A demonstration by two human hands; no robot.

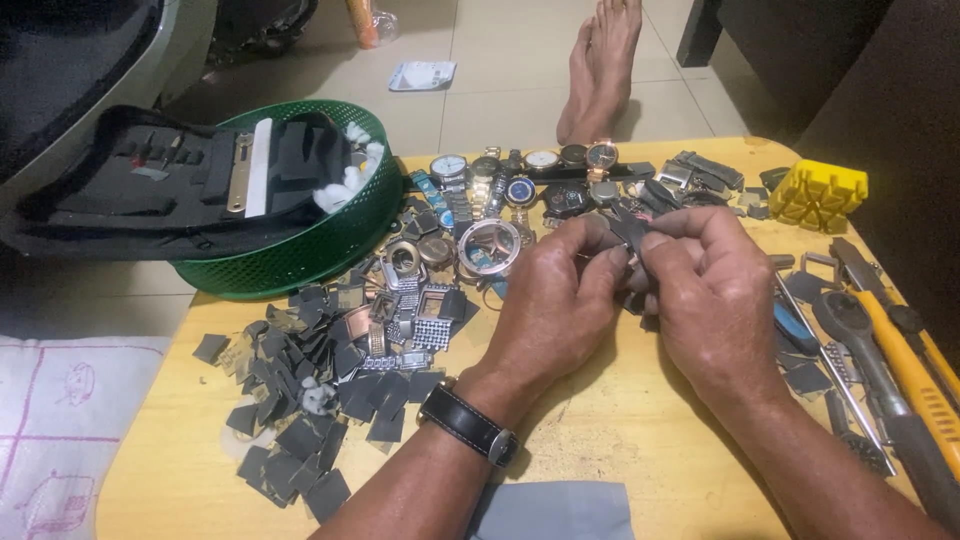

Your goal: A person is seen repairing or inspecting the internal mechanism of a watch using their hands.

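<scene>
Both hands meet at centre frame over the wooden desk [620, 440]. The left hand [555, 300] and right hand [705, 290] have their fingers curled tight, pinching a small dark watch part [630, 232] between the fingertips. Left of them, a heap of watch cases [430, 280] and dark square pads [300, 400]. A green basket [300, 250] sits upper left, a yellow holder block [817, 193] upper right, and a row of wristwatches [530, 165] runs above the hands.
</scene>
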